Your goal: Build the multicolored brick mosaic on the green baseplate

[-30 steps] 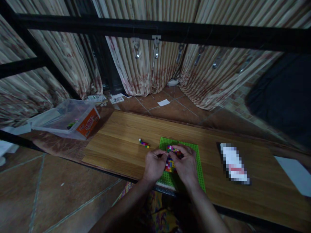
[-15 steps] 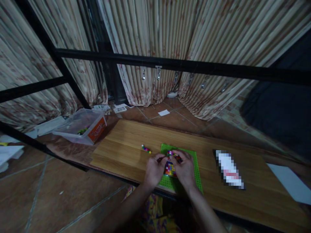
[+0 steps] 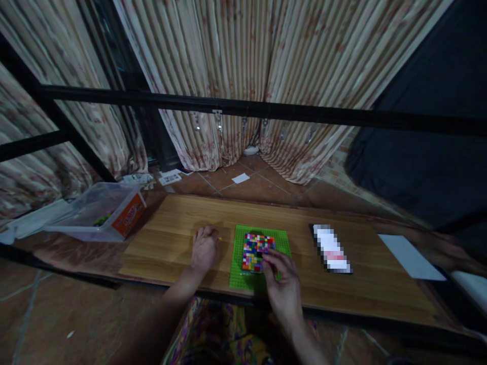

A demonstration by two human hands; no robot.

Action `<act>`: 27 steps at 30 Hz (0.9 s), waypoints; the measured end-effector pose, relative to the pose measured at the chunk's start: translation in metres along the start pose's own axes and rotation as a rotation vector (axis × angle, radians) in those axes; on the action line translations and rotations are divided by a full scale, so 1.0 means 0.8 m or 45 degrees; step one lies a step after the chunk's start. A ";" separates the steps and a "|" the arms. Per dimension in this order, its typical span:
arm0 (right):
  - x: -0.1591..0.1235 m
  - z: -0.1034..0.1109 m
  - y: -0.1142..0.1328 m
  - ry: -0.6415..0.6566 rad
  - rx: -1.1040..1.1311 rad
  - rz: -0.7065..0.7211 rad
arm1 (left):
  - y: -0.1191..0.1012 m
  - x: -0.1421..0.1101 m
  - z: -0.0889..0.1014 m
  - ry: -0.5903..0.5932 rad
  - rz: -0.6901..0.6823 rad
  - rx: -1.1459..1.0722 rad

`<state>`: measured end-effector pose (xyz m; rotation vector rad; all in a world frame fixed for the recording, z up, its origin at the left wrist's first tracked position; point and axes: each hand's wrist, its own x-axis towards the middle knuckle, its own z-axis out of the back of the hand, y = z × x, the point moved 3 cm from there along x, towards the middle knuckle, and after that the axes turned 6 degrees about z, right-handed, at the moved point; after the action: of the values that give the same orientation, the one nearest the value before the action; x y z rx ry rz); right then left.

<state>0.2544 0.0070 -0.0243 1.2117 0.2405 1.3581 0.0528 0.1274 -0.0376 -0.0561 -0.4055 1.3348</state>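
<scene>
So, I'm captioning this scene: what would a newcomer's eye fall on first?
Probably the multicoloured block panel on the bright green baseplate, with the right hand at its right side. Next, perhaps, the pixelated white shape farther right on the wooden table, then the orange label on the clear bin beyond the table's left end.
</scene>
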 end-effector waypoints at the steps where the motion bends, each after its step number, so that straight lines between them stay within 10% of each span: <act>1: -0.002 0.001 -0.001 -0.006 0.000 -0.007 | -0.001 0.000 0.001 -0.012 -0.003 -0.008; 7: -0.008 0.006 0.006 0.007 0.025 0.014 | -0.026 -0.027 0.021 -0.078 0.010 -0.416; 16: -0.013 -0.009 0.049 0.343 0.157 0.093 | -0.082 -0.096 0.047 0.362 0.289 -1.459; 27: -0.018 -0.009 0.036 0.277 0.429 -0.100 | -0.086 -0.098 0.051 0.469 0.290 -1.502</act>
<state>0.2277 -0.0078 -0.0124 1.3134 0.6863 1.4176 0.0906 0.0285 -0.0010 -1.3351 -0.8329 1.1051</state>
